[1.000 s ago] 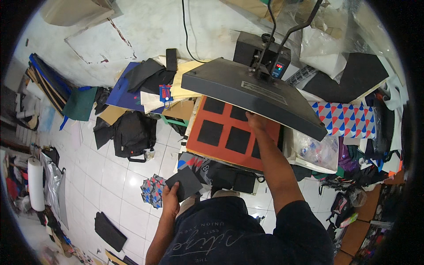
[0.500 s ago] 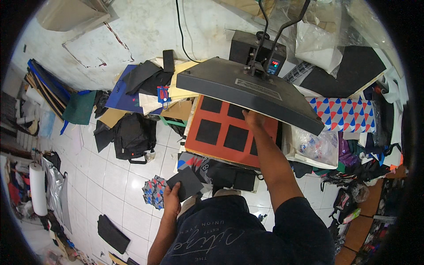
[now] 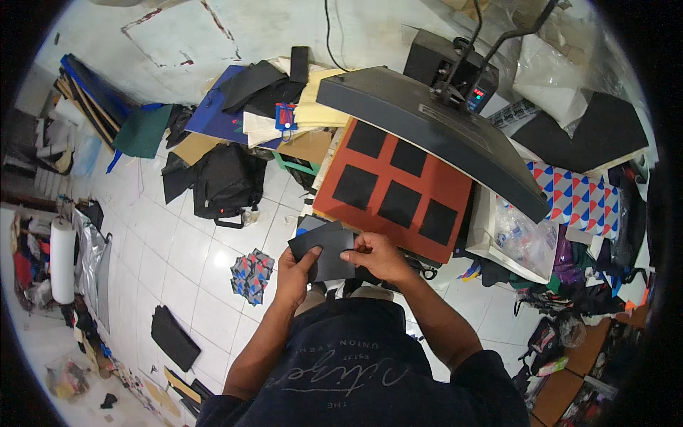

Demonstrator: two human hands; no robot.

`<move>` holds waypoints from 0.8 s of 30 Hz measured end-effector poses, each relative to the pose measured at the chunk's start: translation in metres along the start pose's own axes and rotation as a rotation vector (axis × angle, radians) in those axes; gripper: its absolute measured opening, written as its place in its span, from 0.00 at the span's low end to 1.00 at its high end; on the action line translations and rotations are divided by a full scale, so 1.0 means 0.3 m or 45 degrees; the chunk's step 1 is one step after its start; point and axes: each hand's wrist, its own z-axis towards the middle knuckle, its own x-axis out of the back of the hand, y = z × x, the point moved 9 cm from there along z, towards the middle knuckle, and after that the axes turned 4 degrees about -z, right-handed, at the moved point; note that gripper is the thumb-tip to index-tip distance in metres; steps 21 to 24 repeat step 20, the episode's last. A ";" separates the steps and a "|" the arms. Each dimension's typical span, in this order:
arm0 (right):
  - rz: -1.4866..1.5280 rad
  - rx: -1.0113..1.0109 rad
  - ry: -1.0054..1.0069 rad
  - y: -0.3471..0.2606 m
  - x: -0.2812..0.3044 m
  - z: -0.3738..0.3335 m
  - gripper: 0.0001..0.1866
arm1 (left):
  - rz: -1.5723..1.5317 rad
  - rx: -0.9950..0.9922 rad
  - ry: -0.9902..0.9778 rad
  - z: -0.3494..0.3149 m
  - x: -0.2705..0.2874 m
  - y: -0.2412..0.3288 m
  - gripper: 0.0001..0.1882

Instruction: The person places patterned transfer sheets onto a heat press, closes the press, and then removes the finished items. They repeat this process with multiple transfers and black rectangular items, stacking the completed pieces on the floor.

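My left hand [image 3: 294, 276] is closed on a small stack of black fabric squares [image 3: 331, 265], held in front of my body. Thumb and fingers of my right hand [image 3: 378, 257] pinch the right edge of a square from this stack. Just beyond my hands lies the orange-red bed [image 3: 435, 183] of a heat press, with several black squares [image 3: 355, 186] laid on it in rows. The press's dark upper plate [image 3: 441, 135] is raised and slants over the far right part of the bed, hiding some of it.
Patterned grey, red and blue pieces [image 3: 252, 276] lie on the tiled floor, left of my hands. A black backpack [image 3: 229, 182] stands further off. Right of the press sits a white box [image 3: 514, 238] of plastic bags. Fabric and a phone [image 3: 299, 64] lie back left.
My right hand has come back from under the raised plate to the stack in my left hand. A square now lies where it was reaching. The view has shifted.
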 end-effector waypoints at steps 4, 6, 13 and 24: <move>-0.115 -0.031 0.165 0.025 0.061 -0.040 0.14 | -0.033 0.021 -0.050 0.010 -0.057 -0.011 0.12; -0.236 -0.042 0.194 0.025 0.091 -0.059 0.15 | 0.002 0.015 -0.086 0.016 -0.069 -0.017 0.12; -0.454 0.069 0.543 -0.033 0.247 -0.140 0.14 | -0.014 0.028 -0.043 0.032 -0.034 -0.038 0.13; 0.614 0.365 0.555 -0.019 0.679 -0.124 0.33 | -0.032 0.084 -0.016 0.043 0.064 -0.097 0.19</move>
